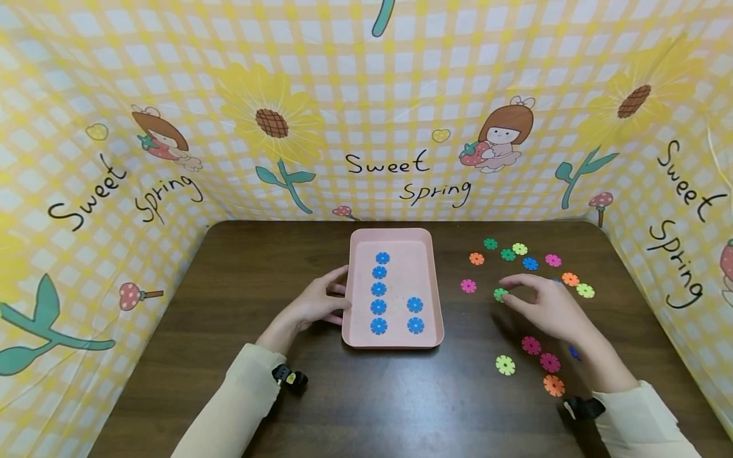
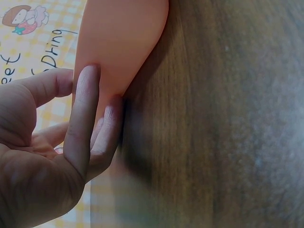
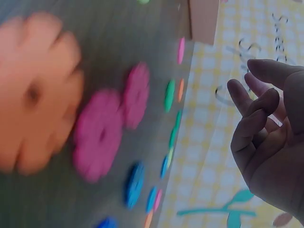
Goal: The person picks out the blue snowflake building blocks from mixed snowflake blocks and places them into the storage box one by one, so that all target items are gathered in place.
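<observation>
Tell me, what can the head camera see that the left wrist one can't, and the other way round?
Only the head view shows the discs, blue inside the tray and mixed colours outside, plus the right hand.

Only the left wrist view shows the left hand from its palm side, up close.

Both show that hand touching the tray, along with the table and yellow checked cloth.

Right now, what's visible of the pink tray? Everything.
The pink tray is a rectangle with rounded corners and raised walls, smooth and plastic-looking. It lies flat on the brown table, long sides front to back. Seven blue discs lie inside: five in a left column, two on the right. The left hand touches its left outer wall.
</observation>
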A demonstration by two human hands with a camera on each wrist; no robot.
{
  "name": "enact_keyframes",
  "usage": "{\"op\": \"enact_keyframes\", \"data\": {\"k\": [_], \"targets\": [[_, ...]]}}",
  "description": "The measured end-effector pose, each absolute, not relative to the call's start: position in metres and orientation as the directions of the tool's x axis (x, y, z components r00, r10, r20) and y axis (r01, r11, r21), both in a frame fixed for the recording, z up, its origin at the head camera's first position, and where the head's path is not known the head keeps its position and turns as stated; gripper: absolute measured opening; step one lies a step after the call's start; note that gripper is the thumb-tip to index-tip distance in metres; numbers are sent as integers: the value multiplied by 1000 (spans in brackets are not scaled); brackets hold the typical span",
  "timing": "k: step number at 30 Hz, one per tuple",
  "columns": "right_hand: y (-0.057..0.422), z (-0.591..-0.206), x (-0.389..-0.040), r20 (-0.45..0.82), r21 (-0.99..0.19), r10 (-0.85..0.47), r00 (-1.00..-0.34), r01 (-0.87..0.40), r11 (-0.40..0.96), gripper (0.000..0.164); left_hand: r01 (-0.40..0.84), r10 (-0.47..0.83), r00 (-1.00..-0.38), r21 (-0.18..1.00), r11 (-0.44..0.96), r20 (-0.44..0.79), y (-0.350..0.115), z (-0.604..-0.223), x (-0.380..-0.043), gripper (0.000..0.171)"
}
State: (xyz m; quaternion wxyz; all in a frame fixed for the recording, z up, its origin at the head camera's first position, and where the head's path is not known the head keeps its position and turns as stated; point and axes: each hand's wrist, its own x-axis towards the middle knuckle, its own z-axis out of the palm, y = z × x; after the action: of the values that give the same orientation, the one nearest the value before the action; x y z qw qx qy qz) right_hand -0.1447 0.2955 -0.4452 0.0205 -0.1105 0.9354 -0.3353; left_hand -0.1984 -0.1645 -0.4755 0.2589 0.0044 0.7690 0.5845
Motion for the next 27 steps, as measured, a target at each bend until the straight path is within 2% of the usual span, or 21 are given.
{"op": "enact_keyframes", "data": {"k": [7,13,20,27], "targets": [[337,-452,-133,19,-596,-154,-988,-135,791,35,-309,299,-865,897,316,-404,-165,-476,-197,86],[367,-460,-123,-82,-541,-122,-989,-59,839,45,-314,298,-863,896,315,-408,-164,-477,-197,87],[386,-469,-120,-136,-497,-135,-981,-50,866,55,-308,297,-865,896,320,-404,-165,-476,-198,86],[391,-474,-120,-153,-509,-154,-976,-56,859,61,-308,299,-865,896,319,-403,-165,-476,-198,87]]}}
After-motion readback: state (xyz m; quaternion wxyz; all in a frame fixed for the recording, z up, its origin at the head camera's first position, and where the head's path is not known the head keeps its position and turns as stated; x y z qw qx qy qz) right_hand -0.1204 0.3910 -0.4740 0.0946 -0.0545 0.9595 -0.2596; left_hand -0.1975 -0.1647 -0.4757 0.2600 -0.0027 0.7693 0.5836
